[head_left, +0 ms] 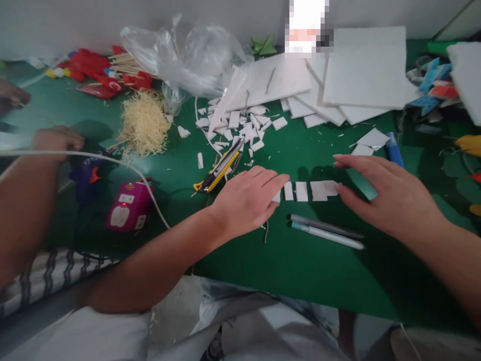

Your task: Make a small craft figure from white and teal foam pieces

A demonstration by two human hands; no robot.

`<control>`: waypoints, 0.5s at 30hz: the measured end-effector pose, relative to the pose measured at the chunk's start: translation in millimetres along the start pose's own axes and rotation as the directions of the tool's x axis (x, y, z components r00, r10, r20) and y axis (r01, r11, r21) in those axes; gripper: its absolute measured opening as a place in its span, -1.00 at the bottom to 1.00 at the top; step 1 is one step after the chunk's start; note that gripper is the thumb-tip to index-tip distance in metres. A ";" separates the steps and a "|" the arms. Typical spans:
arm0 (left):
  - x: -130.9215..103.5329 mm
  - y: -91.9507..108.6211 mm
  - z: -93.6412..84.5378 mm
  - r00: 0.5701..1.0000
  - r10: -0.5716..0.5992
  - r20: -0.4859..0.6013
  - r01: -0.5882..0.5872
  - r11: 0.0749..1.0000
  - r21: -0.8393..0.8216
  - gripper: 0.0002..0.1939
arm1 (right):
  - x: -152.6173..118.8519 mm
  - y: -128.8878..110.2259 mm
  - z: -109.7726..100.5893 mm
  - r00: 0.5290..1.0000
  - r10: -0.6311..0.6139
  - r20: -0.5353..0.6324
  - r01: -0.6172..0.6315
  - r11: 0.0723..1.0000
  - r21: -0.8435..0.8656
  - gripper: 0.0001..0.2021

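Observation:
My left hand [250,200] lies palm down on the green table [300,271], fingertips touching the left end of a short row of small white foam pieces [306,191]. My right hand [387,198] hovers at the row's right end, fingers spread, fingertips touching the last piece. Neither hand grips anything. Two pens [326,230] lie just in front of the row. A yellow utility knife [221,171] rests to the left of my left hand.
White foam sheets [361,70] and cut scraps [240,125] fill the back. A plastic bag [191,55], a pile of straw-like shreds [145,123] and red items [93,67] sit back left. Another person's arm [33,200] reaches in beside a pink device [128,208].

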State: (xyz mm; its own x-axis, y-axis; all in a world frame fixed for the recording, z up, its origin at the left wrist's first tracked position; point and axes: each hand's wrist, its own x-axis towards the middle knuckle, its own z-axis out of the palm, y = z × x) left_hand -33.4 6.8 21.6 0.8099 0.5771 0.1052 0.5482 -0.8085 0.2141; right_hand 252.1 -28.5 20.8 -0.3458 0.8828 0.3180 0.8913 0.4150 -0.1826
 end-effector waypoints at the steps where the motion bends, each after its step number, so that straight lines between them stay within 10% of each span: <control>1: 0.6 -0.6 1.1 1.000 -0.006 0.007 0.006 1.000 -0.016 -0.59 | -0.7 0.7 1.6 1.000 0.020 -0.012 -0.020 1.000 0.014 -0.61; 15: 7.3 -0.6 4.2 0.997 -0.060 0.037 0.062 0.998 -0.028 -0.62 | -5.4 14.5 11.2 0.969 -0.245 -0.025 0.246 0.965 0.093 -0.52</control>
State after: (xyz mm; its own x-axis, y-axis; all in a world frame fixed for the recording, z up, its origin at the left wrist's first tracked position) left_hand -26.9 11.0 18.1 0.7825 0.6201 0.0557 0.5909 -0.7679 0.2473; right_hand 263.6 -24.8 6.0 -0.5461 0.7486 0.3760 0.7476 0.6380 -0.1845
